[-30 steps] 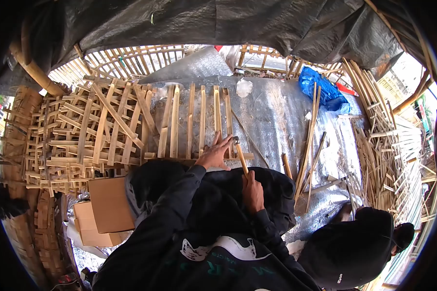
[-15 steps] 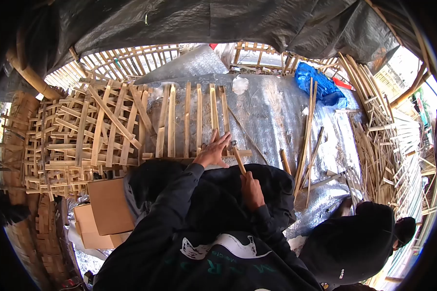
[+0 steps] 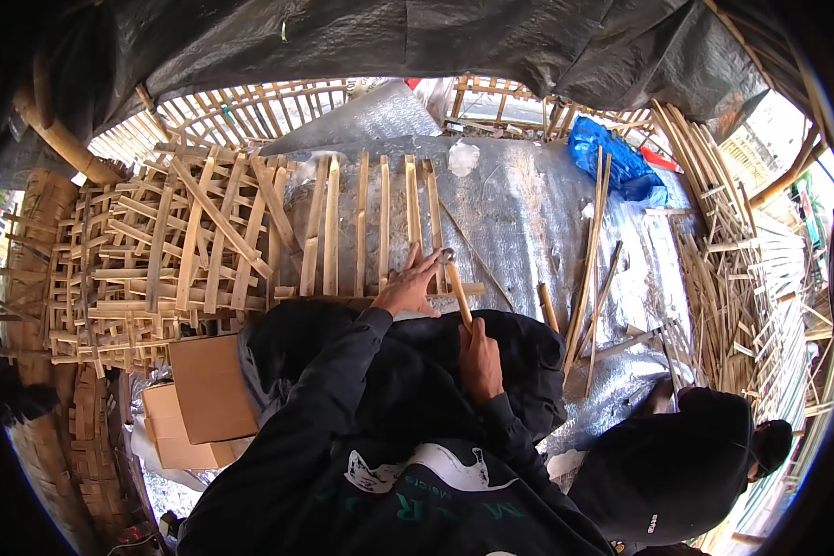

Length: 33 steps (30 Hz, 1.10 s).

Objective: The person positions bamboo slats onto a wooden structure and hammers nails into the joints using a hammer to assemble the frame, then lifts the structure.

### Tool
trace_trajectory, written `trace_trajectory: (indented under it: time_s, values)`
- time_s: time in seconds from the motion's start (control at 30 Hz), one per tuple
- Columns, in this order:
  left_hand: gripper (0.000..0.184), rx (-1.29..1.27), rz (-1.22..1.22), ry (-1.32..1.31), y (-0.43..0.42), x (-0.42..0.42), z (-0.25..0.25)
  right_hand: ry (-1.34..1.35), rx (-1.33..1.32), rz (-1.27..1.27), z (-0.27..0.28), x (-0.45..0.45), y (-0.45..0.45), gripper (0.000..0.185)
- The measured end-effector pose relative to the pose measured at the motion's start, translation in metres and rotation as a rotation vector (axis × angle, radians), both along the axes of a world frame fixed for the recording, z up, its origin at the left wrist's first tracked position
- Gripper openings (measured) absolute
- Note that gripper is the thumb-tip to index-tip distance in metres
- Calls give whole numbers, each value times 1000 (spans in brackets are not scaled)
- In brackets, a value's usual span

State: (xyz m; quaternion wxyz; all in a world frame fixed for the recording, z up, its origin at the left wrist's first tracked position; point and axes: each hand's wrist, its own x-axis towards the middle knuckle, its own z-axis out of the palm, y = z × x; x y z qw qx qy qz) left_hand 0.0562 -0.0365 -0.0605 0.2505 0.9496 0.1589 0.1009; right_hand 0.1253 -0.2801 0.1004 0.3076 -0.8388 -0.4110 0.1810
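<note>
My right hand (image 3: 480,360) is wrapped round the wooden handle of a hammer (image 3: 460,295), its metal head up beside the fingers of my left hand. My left hand (image 3: 408,285) lies with fingers stretched out over the lower ends of two bamboo slats (image 3: 413,199). Beneath it runs a bamboo crosspiece (image 3: 468,289), partly covered by the hand and my dark clothing. Several more upright slats (image 3: 332,222) stand in a row to the left, their lower ends at this crosspiece. Whether a nail is under my left fingers is too small to tell.
A pile of bamboo lattice panels (image 3: 130,250) lies at left, above cardboard boxes (image 3: 211,389). Silvery sheeting (image 3: 519,204) covers the ground. Long bamboo strips (image 3: 584,269), a blue plastic bundle (image 3: 616,162) and more strips (image 3: 723,296) are at right. Another person (image 3: 676,463) sits at lower right.
The hammer head has risen slightly and sits closer to my left fingers. My left hand's fingers are a little closer together, and the view has shifted slightly.
</note>
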Motion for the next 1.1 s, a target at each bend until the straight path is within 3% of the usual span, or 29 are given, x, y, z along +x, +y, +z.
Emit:
trace_trajectory:
  time_s: [0.1, 0.2, 0.27, 0.37, 0.5, 0.6, 0.67, 0.87, 0.97, 1.0, 1.1]
  values:
    - [122, -5, -25, 77, -4, 0, 30, 25, 96, -19, -1, -3, -5, 24]
    - [129, -29, -21, 77, -6, 0, 44, -23, -49, 16, -14, 6, -12, 25]
    - [130, -35, -29, 51, -6, 0, 44, -121, -28, 92, -28, 15, -15, 25]
    - [139, 43, -34, -4, -3, 1, 23, -145, 32, 63, -8, 15, -7, 26]
    - [139, 13, -33, 19, -4, 0, 32, -23, 104, 22, -24, 14, -6, 28]
    - [139, -31, -12, 101, -6, 1, 38, 14, -65, 9, -36, 14, -12, 23]
    - [139, -15, -18, 71, -5, 1, 37, -112, -24, 59, -33, 15, -13, 26]
    - [140, -25, -10, 66, -5, 1, 42, -6, 118, -7, -25, 3, -11, 26]
    - [134, -36, -15, 71, -8, 1, 43, -23, -73, 44, -39, 6, -17, 23]
    - [127, -32, -20, 46, -7, 0, 41, -23, -74, 47, -33, 6, -15, 23]
    - [131, -27, -13, 67, -7, 1, 41, -49, -30, 24, -16, 4, -8, 22]
